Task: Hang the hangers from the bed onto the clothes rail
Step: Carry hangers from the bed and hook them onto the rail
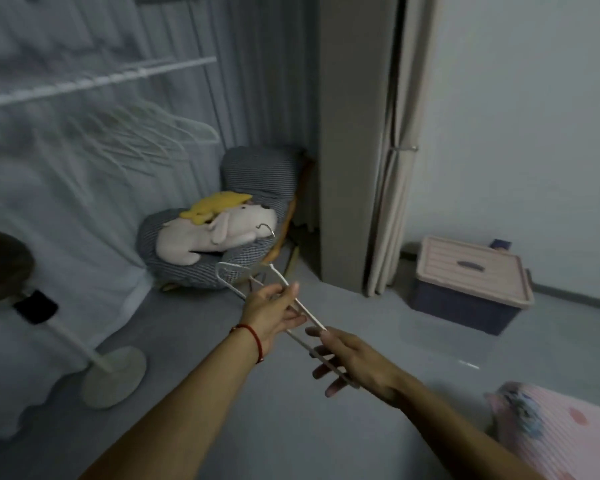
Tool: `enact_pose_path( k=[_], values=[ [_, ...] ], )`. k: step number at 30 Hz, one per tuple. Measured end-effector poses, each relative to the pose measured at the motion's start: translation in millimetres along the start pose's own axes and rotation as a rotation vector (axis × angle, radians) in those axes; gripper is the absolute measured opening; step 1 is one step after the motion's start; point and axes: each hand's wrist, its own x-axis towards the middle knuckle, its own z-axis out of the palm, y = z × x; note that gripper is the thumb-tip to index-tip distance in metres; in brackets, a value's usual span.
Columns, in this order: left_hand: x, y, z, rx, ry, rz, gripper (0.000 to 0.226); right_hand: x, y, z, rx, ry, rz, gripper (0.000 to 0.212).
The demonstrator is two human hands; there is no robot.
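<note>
Head view is showing both hands reaching out over the grey floor, sharing one white hanger. Left hand, with a red string at its wrist, is pinching the hanger's middle between thumb and curled fingers, and the hanger's far end with its metal hook is sticking out beyond it toward the far left. Right hand is gripping the hanger's near end, fingers curled round the wire, so the hanger is running from near right to far left between the two hands. Whether more than one hanger is being held is unclear. Far left and higher, the white rail is carrying a blurred row of white hangers, well apart from the held one. Beyond the hook, a checked chair is holding a pale plush toy. At the far right a lidded box is sitting on the floor, and pink bedding is showing at the near right corner.
</note>
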Motion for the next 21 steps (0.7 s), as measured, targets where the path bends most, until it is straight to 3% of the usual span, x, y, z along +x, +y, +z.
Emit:
enact_pose_path(
  k=[5, 11, 16, 21],
  values=[
    [-9.8, 42.9, -118.7, -0.051, 0.149, 0.112, 0.037, 51.4, -61.4, 96.2, -0.107, -0.067, -0.134, 0.045],
    [-23.8, 87.0, -226.1, -0.006, 0.323, 0.2, 0.034, 103.2, -125.5, 174.8, -0.154, -0.165, -0.162, 0.043],
    [-22.2, 126.1, -278.2, 0.046, 0.485, 0.298, 0.03, 144.5, -180.2, 214.8, -0.15, -0.232, -0.193, 0.044],
    [-7.9, 176.0, -305.9, -0.044, 0.514, 0.371, 0.026, 198.8, -225.8, 239.0, -0.135, -0.289, -0.215, 0.041]
  ],
)
